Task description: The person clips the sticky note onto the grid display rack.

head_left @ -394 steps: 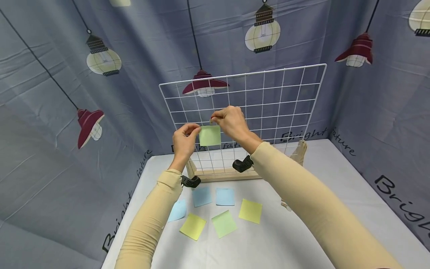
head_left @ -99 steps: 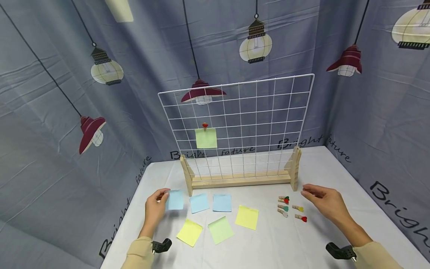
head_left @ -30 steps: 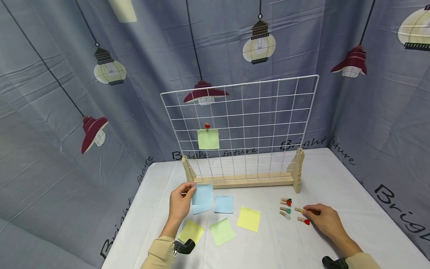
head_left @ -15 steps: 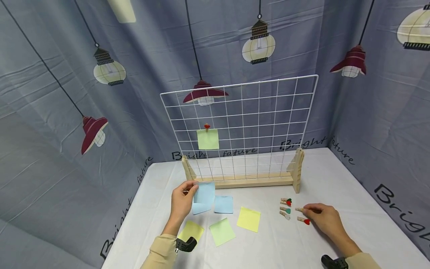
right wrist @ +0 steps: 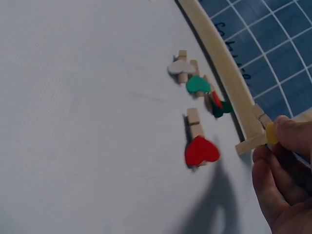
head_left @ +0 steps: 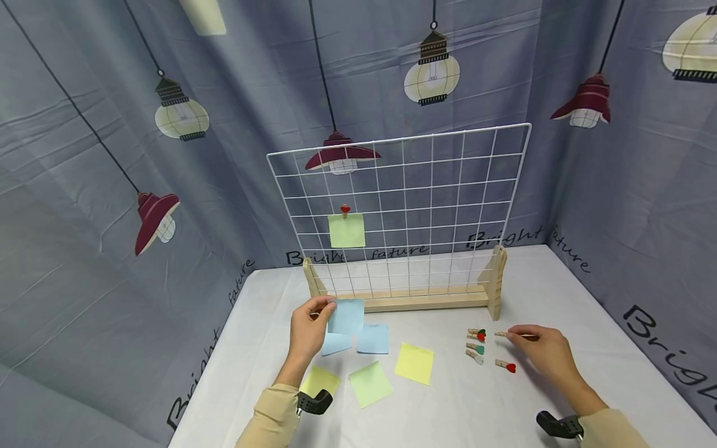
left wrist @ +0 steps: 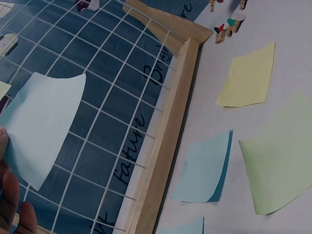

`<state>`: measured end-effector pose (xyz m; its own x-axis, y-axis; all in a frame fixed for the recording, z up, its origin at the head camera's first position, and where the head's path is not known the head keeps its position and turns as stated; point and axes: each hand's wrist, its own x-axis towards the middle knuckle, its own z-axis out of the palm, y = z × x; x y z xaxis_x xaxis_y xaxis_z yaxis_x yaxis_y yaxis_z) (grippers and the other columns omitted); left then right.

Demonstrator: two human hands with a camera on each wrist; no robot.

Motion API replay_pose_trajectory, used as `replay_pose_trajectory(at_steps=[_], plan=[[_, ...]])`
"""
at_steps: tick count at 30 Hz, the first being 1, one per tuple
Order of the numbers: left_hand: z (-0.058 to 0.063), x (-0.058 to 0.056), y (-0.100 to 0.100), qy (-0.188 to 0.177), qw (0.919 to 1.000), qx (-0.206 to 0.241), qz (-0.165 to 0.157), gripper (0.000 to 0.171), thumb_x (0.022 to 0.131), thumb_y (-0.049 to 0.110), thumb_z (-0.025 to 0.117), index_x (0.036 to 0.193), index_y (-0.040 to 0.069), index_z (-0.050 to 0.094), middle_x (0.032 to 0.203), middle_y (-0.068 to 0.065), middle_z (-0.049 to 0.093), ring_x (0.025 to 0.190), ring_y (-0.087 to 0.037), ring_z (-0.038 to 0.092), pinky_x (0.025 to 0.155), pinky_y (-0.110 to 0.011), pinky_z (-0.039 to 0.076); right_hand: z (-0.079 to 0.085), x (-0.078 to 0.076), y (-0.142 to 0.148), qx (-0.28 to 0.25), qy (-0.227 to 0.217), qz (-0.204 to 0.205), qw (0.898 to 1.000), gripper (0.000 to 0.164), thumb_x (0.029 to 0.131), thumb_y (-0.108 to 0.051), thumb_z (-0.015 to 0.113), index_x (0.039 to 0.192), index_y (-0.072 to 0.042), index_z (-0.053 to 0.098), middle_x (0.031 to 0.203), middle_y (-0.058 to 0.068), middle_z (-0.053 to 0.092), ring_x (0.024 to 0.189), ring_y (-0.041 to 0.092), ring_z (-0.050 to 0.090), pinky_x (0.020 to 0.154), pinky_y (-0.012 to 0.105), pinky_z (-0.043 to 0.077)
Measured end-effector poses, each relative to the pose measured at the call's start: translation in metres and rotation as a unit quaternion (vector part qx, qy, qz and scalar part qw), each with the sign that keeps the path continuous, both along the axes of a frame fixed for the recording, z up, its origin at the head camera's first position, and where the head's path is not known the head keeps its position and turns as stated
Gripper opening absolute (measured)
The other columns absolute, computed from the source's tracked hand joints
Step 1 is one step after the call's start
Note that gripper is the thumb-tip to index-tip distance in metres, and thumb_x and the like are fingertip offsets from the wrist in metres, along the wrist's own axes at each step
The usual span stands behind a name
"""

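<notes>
My left hand (head_left: 308, 330) pinches a blue sticky note (head_left: 346, 316) by its left edge, raised in front of the grid stand's wooden base. In the left wrist view that sticky note (left wrist: 46, 126) overlaps the white wire grid (left wrist: 105, 92). At the right, my right hand (head_left: 542, 354) pinches a small wooden clothespin (head_left: 501, 334); the right wrist view shows the yellow decoration of this clothespin (right wrist: 271, 134) between thumb and fingers. Near that hand lie several clothespins with hearts, among them a red one (head_left: 506, 366) and a teal one (head_left: 476, 349).
The wire grid (head_left: 431, 205) stands upright in a wooden base (head_left: 426, 301). A red heart clothespin (head_left: 345, 210) holds a green sticky note (head_left: 346, 231) on it. Two blue notes, two yellow notes (head_left: 414, 363) and a green note (head_left: 371, 384) lie on the white table.
My left hand has brought the blue note from the table's left side to before the stand, rising slightly. My right hand has picked up the yellow clothespin and lifted it.
</notes>
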<state>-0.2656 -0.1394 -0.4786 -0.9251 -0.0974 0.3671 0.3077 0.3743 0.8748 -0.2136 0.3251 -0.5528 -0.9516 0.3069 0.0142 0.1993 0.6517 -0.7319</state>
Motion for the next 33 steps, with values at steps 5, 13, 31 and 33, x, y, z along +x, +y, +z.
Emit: replay_pose_trajectory(at_steps=[5, 13, 31, 33], plan=[[0.003, 0.001, 0.003, -0.001, 0.9999, 0.004, -0.011, 0.014, 0.096, 0.016, 0.074, 0.108, 0.011, 0.079, 0.098, -0.006, 0.077, 0.083, -0.012, 0.063, 0.071, -0.023, 0.051, 0.013, -0.003, -0.006, -0.022, -0.018, 0.005, 1.0, 0.034, 0.097, -0.023, 0.072, 0.121, 0.001, 0.072, 0.113, 0.022, 0.075, 0.094, 0.028, 0.069, 0.067, 0.027, 0.054], [0.007, -0.001, 0.009, 0.011, 0.9995, 0.007, -0.029, 0.012, 0.096, 0.017, 0.073, 0.107, 0.013, 0.079, 0.097, -0.005, 0.076, 0.082, -0.012, 0.063, 0.069, -0.023, 0.051, 0.036, -0.007, -0.015, -0.035, 0.01, 0.027, 0.999, 0.032, 0.099, -0.023, 0.07, 0.121, 0.001, 0.071, 0.103, 0.016, 0.077, 0.095, 0.032, 0.072, 0.069, 0.029, 0.058], [0.011, -0.008, 0.025, 0.021, 0.9983, 0.019, -0.05, 0.011, 0.095, 0.016, 0.075, 0.105, 0.013, 0.079, 0.097, -0.008, 0.077, 0.081, -0.013, 0.062, 0.071, -0.022, 0.05, 0.078, -0.021, -0.034, -0.016, 0.074, 0.062, 0.995, 0.033, 0.1, -0.016, 0.069, 0.13, -0.003, 0.068, 0.127, 0.024, 0.068, 0.114, 0.042, 0.066, 0.085, 0.047, 0.061], [0.011, -0.009, 0.027, 0.021, 0.9982, 0.021, -0.051, 0.011, 0.095, 0.016, 0.075, 0.105, 0.013, 0.08, 0.097, -0.009, 0.077, 0.081, -0.013, 0.062, 0.071, -0.021, 0.049, 0.082, -0.023, -0.036, -0.016, 0.08, 0.069, 0.994, 0.031, 0.1, -0.018, 0.069, 0.128, -0.004, 0.07, 0.127, 0.023, 0.069, 0.114, 0.041, 0.066, 0.086, 0.045, 0.061]])
